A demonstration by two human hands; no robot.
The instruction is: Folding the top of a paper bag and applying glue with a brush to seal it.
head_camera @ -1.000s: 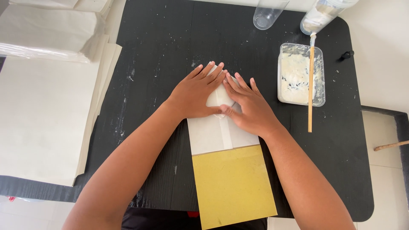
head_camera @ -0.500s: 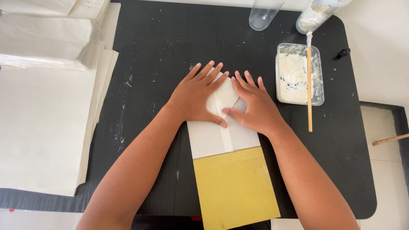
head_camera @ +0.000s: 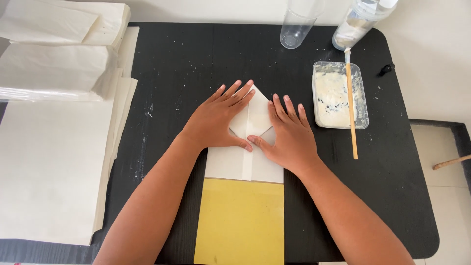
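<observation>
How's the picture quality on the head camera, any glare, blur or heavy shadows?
Head view: sharp and evenly lit, no motion blur on the left hand or right hand; shadows under them are soft and faint; the stacked white sheets look bright and nearly washed out; the black table shows mild sheen, no hard glare.

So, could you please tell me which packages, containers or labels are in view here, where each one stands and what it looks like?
Plastic tub: right of the hands, rectangular, clear, smeared with white paste, wooden stick across it.
Plastic bottle: top right edge, clear, tilted.
Clear cup: top centre, round, transparent.
Stacked paper bags: top left, flat, off-white.
No labels, signs or screens show.
</observation>
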